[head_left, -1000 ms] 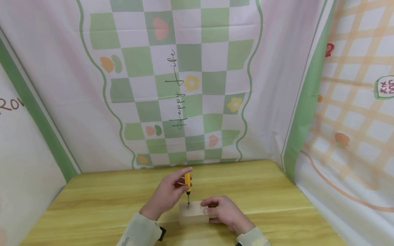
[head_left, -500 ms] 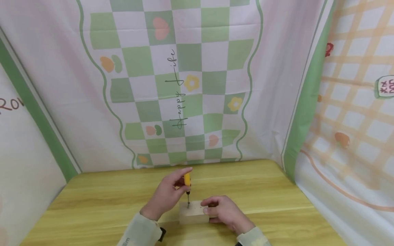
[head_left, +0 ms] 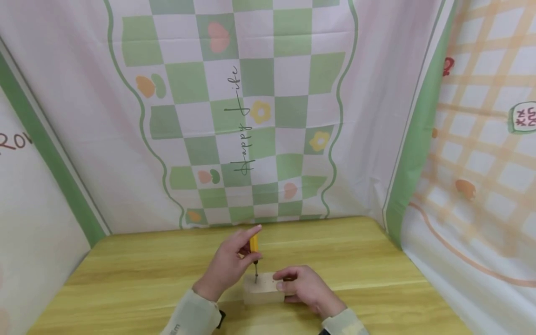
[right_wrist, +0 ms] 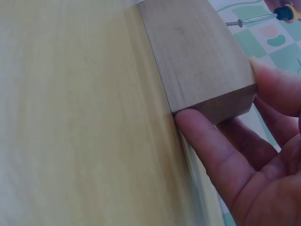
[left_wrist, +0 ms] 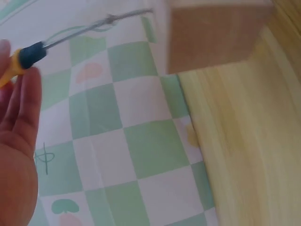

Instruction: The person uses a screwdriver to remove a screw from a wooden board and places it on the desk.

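Observation:
A pale wooden block [head_left: 264, 297] lies on the table, with small dark marks on its top. My left hand [head_left: 226, 265] holds a yellow-handled screwdriver [head_left: 253, 244] upright over the block's left part, thumb and fingers round the handle. Its index finger points out past the handle's top. Below the metal shaft stands a screw [right_wrist: 233, 23], its tip at the block's top face and much of its thread showing in the right wrist view. The driver's tip meets the screw head in line. My right hand [head_left: 307, 287] grips the block's right end between thumb and fingers.
The wood-grain table [head_left: 356, 251] reaches back to a green-and-white checked curtain [head_left: 255, 116]. More printed cloth [head_left: 481, 153] hangs along the right side, and a white panel [head_left: 37, 209] with a green strip borders the left.
My left thumb and fingers have shifted a little round the screwdriver's handle, covering more of its lower part. The block and my right hand stay in place.

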A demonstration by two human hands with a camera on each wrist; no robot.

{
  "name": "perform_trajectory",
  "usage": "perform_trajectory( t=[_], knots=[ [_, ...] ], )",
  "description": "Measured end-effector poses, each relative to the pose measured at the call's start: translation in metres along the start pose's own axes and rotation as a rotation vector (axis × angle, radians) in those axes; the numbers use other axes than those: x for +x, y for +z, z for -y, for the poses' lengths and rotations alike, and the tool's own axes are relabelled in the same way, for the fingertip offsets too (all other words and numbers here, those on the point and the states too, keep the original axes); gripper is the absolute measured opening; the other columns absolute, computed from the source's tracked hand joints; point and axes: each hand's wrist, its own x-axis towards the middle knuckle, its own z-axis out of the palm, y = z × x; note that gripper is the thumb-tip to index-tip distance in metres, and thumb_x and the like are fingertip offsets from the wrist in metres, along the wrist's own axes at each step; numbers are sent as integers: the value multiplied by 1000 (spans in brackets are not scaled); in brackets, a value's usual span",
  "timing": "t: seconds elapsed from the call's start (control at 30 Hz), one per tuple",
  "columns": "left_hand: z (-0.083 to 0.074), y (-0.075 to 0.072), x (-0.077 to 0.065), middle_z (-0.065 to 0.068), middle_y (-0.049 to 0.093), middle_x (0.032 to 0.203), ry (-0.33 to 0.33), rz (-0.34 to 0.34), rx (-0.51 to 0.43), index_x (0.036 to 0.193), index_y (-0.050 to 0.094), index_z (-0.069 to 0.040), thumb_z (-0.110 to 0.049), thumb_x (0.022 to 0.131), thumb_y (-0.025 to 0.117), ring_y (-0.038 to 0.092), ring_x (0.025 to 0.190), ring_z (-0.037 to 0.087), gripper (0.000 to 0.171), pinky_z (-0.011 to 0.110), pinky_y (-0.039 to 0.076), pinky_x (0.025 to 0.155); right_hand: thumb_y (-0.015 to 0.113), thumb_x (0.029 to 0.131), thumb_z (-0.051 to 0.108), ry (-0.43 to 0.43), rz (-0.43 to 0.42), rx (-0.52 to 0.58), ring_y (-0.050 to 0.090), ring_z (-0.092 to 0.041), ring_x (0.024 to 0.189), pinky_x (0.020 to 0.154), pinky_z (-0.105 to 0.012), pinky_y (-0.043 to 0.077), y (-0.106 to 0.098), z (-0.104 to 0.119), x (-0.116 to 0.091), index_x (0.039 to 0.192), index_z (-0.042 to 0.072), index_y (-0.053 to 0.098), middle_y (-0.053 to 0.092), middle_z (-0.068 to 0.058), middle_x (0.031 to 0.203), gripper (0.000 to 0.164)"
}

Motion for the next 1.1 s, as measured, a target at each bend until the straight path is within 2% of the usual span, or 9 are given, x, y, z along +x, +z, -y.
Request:
perform_trajectory(
  t=[0.03, 0.1, 0.27, 0.43, 0.63, 0.8, 0.87, 1.0, 1.1],
  knots=[
    [1, 0, 0, -5, 57, 94, 11, -11, 22, 146, 53, -18, -4, 83, 80, 60, 80, 10, 69, 28, 57, 74, 76, 88, 10, -2, -2, -1, 64, -25, 92, 73, -44, 60, 0, 0, 0, 114, 0, 71, 65, -11, 106, 28],
    [1, 1, -1, -4, 58, 98, 25, -12, -4, 146, 51, -16, -1, 85, 78, 61, 85, 12, 69, 31, 57, 78, 76, 88, 9, -6, -4, -1, 64, -24, 92, 73, -44, 60, 0, 0, -1, 114, 0, 71, 65, -11, 106, 28],
    [1, -1, -2, 2, 62, 114, -24, 29, -170, 147, 50, -18, 13, 89, 67, 66, 97, 18, 68, 32, 57, 83, 75, 88, 7, -7, -8, 0, 65, -25, 90, 73, -45, 60, 0, -1, 0, 114, -1, 71, 65, -11, 105, 28],
    [2, -1, -1, -3, 58, 98, 6, -4, -87, 145, 53, -19, 5, 85, 75, 65, 87, 14, 69, 28, 58, 76, 76, 88, 8, -9, -14, -8, 65, -25, 91, 73, -44, 60, 0, -1, 0, 113, 0, 72, 65, -11, 107, 26],
    [2, -1, -2, 0, 63, 112, 10, 19, -119, 146, 51, -19, 12, 87, 70, 67, 94, 16, 70, 30, 57, 82, 76, 88, 8, -8, -11, -8, 65, -25, 90, 73, -44, 60, 1, -1, 0, 113, 0, 72, 65, -11, 106, 27],
    [1, -1, 0, -3, 57, 94, 36, -14, -15, 145, 54, -19, 1, 84, 78, 62, 82, 10, 68, 26, 57, 75, 76, 89, 9, 0, -8, -7, 64, -25, 91, 73, -44, 60, 0, -1, 0, 113, 0, 72, 65, -11, 106, 27],
    [2, 0, -1, -4, 57, 97, 34, -7, -20, 145, 53, -19, 2, 85, 77, 62, 86, 11, 69, 26, 57, 77, 76, 88, 9, 0, -9, -5, 64, -25, 91, 73, -44, 60, 0, -1, 0, 113, 0, 72, 65, -11, 106, 27],
    [3, 1, -2, 0, 61, 113, 20, 23, -92, 148, 49, -19, 11, 88, 70, 65, 94, 12, 71, 28, 57, 81, 76, 88, 8, 1, -9, 1, 65, -26, 90, 73, -44, 60, 1, 0, -1, 113, 0, 71, 64, -12, 105, 27],
    [3, 1, -2, 1, 61, 107, 22, 16, -54, 150, 46, -20, 9, 87, 72, 65, 88, 11, 74, 27, 57, 77, 76, 88, 7, -2, -11, -3, 65, -25, 90, 73, -44, 60, 1, 0, -1, 113, 0, 71, 64, -12, 105, 27]
  ],
)
